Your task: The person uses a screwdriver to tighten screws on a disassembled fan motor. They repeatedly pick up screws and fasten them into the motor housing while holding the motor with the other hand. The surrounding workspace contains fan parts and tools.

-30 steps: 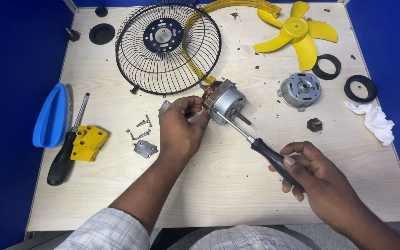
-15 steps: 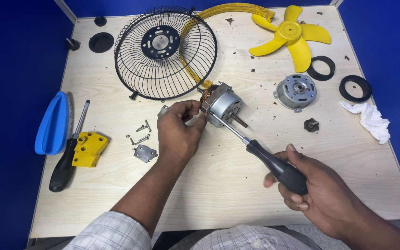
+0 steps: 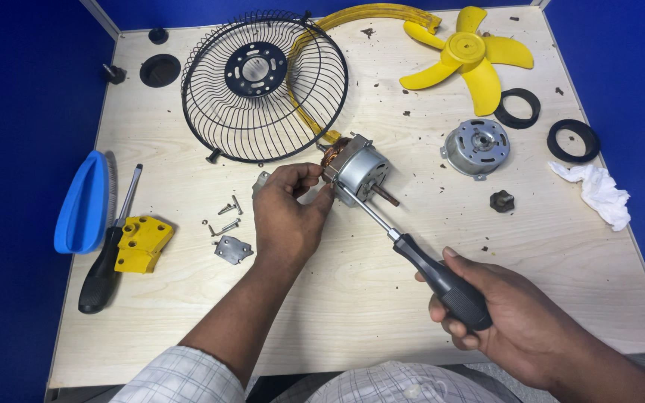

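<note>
the left hand (image 3: 287,216) is clamping its grip on the fan motor (image 3: 356,170), holding it just above the counter (image 3: 352,298), in front of the black wire guard (image 3: 263,86). the right hand (image 3: 498,317) is closing its grip round the black handle of the screwdriver (image 3: 412,254), whose tip is resting against the motor's housing. compared with a second ago, the right hand is sitting lower and nearer the body, so the shaft is meeting the motor at a steeper slant, while the motor is hardly shifting. this looks like a settling of the tool on a fastener. loose screws (image 3: 225,218) and a small metal plate (image 3: 233,249) are lying just left of the left hand; a separate motor cap (image 3: 476,147) is sitting well apart to the right.
</note>
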